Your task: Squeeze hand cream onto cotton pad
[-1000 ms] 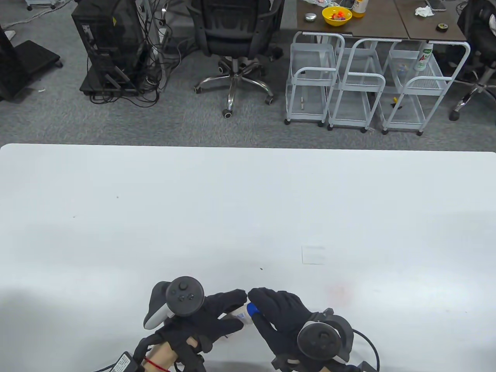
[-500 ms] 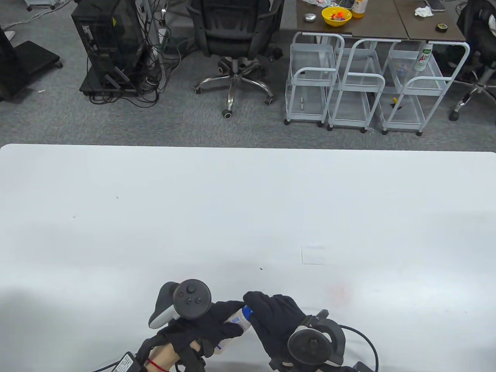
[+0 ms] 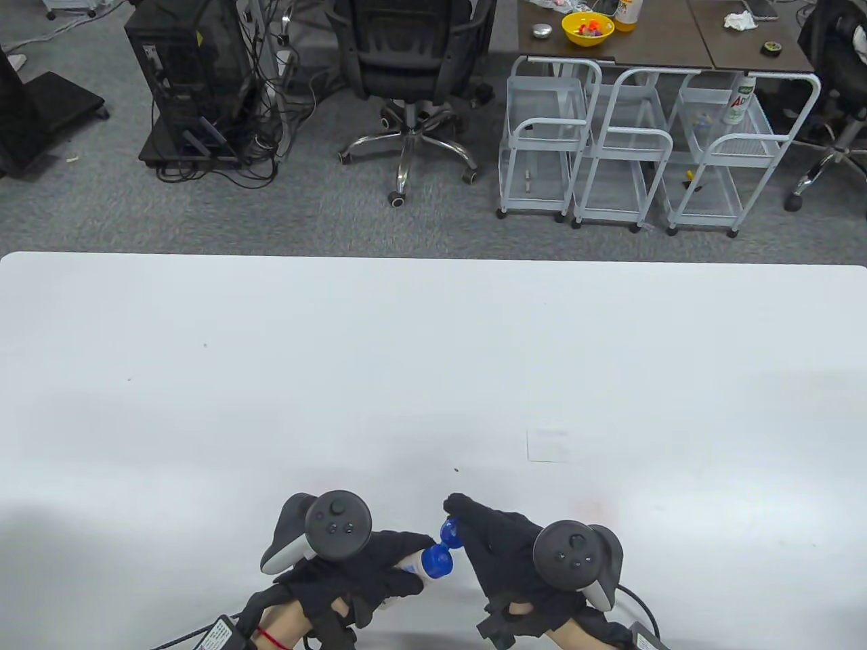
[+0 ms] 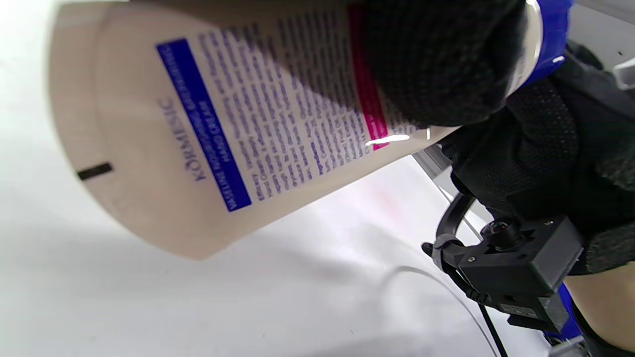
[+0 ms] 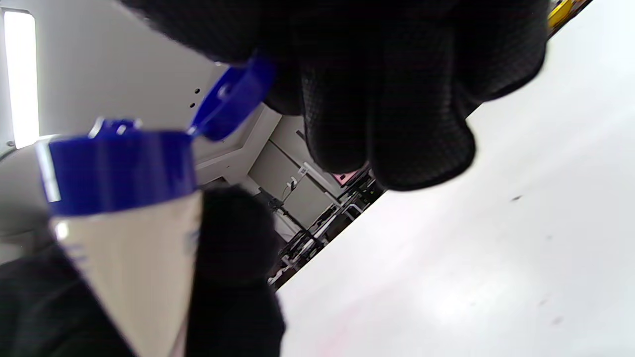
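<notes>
**Cap flipped open, right hand drawn back**

Half a second ago the right hand point(image 3: 504, 552) covered the tube's blue cap point(image 3: 438, 562); now it has swung rightward and the hinged lid point(image 3: 450, 532) stands open, the right fingertips point(image 5: 377, 114) touching it. The left hand point(image 3: 352, 569) keeps its grip clamped around the hand cream tube point(image 4: 223, 114) (label facing the left wrist camera), held low above the tabletop point(image 3: 433, 365) near its front edge. The cotton pad point(image 3: 547, 445) lies flat, well apart to the right.

hand cream tube point(image 3: 413, 565) mostly under left hand point(image 3: 359, 572)
</notes>
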`<state>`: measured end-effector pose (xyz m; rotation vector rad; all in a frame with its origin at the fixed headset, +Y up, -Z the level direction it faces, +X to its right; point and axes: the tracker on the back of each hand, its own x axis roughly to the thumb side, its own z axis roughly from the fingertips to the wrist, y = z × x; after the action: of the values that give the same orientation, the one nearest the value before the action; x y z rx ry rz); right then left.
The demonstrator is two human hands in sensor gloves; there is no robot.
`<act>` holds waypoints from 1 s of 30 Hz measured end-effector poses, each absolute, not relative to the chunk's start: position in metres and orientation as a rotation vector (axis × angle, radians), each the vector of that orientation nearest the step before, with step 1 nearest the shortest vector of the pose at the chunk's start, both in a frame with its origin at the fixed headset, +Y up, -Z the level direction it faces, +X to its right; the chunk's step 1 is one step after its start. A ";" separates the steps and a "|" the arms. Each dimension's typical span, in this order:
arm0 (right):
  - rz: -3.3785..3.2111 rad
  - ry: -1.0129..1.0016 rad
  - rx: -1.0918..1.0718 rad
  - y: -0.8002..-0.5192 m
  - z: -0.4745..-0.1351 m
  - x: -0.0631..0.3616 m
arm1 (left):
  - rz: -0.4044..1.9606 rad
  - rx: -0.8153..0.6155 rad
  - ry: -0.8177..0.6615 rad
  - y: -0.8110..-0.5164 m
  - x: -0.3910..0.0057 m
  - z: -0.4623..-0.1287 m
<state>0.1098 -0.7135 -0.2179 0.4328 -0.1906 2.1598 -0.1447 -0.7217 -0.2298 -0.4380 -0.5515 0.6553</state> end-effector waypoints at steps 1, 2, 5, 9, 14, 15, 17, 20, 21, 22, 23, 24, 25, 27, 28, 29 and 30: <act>2.163 -0.201 0.413 -0.712 -0.220 0.114 | 0.673 -0.438 -0.532 -0.722 -0.147 -0.231; 2.178 -0.208 0.384 -0.711 -0.224 0.121 | 0.734 -0.455 -0.487 -0.723 -0.152 -0.234; 2.246 -0.245 0.324 -0.701 -0.230 0.139 | 0.883 -0.466 -0.418 -0.727 -0.165 -0.244; 2.381 -0.287 0.295 -0.688 -0.242 0.154 | 0.935 -0.380 -0.335 -0.726 -0.181 -0.252; 2.615 -0.324 0.241 -0.679 -0.275 0.165 | 0.966 -0.304 -0.274 -0.723 -0.196 -0.256; 2.715 -0.318 0.240 -0.679 -0.286 0.167 | 0.967 -0.287 -0.256 -0.723 -0.198 -0.256; 2.831 -0.263 0.196 -0.680 -0.304 0.171 | 0.960 -0.263 -0.214 -0.722 -0.200 -0.256; 2.911 -0.125 0.124 -0.688 -0.331 0.175 | 0.927 -0.253 -0.187 -0.722 -0.202 -0.255; 2.923 -0.086 0.105 -0.692 -0.337 0.176 | 0.921 -0.250 -0.186 -0.722 -0.202 -0.256; 2.936 -0.033 0.080 -0.697 -0.346 0.177 | 0.915 -0.252 -0.185 -0.722 -0.202 -0.256; 2.946 -0.005 0.063 -0.701 -0.351 0.177 | 0.913 -0.255 -0.184 -0.722 -0.202 -0.256; 2.956 0.044 0.031 -0.708 -0.358 0.177 | 0.911 -0.256 -0.183 -0.722 -0.202 -0.256; 2.957 0.089 0.004 -0.715 -0.364 0.178 | 0.905 -0.254 -0.182 -0.722 -0.201 -0.257; 2.947 0.164 -0.033 -0.726 -0.373 0.177 | 0.893 -0.258 -0.185 -0.723 -0.201 -0.257; 2.948 0.191 -0.042 -0.732 -0.377 0.176 | 0.892 -0.259 -0.185 -0.723 -0.201 -0.257; 2.958 0.195 -0.056 -0.736 -0.378 0.175 | 0.891 -0.260 -0.186 -0.723 -0.200 -0.257; 2.994 0.198 -0.091 -0.742 -0.381 0.173 | 0.890 -0.261 -0.187 -0.723 -0.200 -0.257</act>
<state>0.1733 -0.7417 -0.3807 -0.0906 0.1983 2.9940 -0.2002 -0.7227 -0.2572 -0.2611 -0.1870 0.8902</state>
